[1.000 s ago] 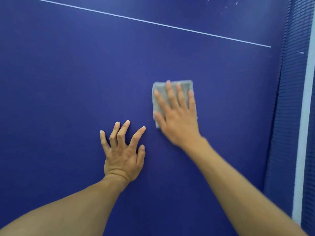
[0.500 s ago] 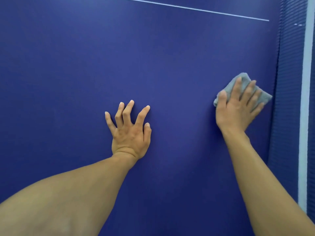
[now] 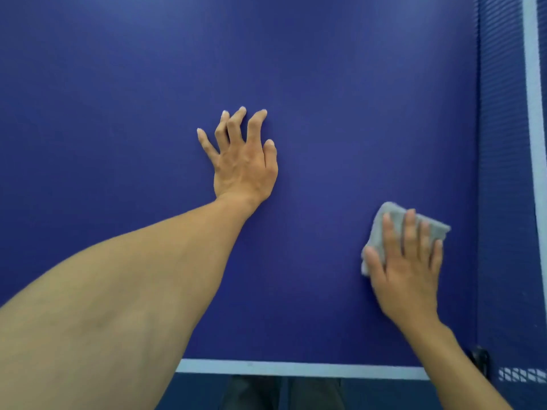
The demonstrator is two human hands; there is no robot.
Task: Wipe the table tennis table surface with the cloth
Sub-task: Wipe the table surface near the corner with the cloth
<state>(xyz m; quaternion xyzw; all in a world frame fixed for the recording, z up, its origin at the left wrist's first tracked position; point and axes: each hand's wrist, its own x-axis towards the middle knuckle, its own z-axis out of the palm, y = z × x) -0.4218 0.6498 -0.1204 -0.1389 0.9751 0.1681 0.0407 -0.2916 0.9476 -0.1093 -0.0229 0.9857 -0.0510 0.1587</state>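
The blue table tennis table (image 3: 118, 99) fills the view. A folded grey cloth (image 3: 435, 229) lies on it at the right, near the net. My right hand (image 3: 407, 270) presses flat on the cloth with straight fingers and covers most of it. My left hand (image 3: 242, 161) rests on the bare surface at the middle, fingers spread and arched, fingertips touching the table.
The net (image 3: 503, 173) with its white top band (image 3: 532, 113) runs along the right side. The table's white edge line (image 3: 296, 369) marks the near edge at the bottom, with dark trouser legs (image 3: 281, 393) below it. A black net clamp (image 3: 480, 358) sits at the lower right corner.
My right hand has slid the cloth to the right towards the net and then back towards the near edge. The view has tipped down, bringing the near edge line into sight.
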